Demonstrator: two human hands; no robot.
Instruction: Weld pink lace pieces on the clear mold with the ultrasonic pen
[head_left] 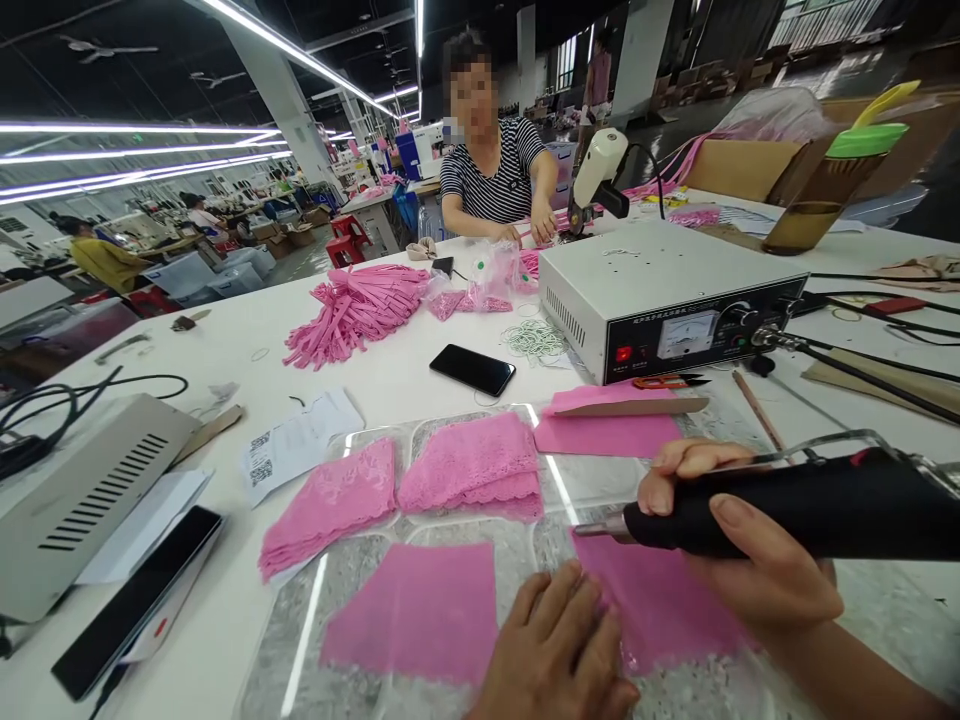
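Note:
My right hand (772, 560) is wrapped round a thick black handheld ultrasonic tool (750, 505) with a narrow metal tip. The tip rests at the upper left corner of a pink fabric piece (667, 610), under a clear template sheet (442, 530). Flat beside that piece lies my left hand (555, 650), fingers stretched over its left edge and holding nothing. To its left is a second pink fabric piece (420, 610). Behind them sit a stack of pink lace pieces (480, 460) and another lace stack (337, 500).
A grey control box (675, 290) with a dial stands behind. Scissors (667, 381), a black phone (472, 370), pink straps (360, 305) and a drink bottle (825, 190) are on the table. A vented box (97, 490) stands left. Across the table sits a co-worker (495, 170).

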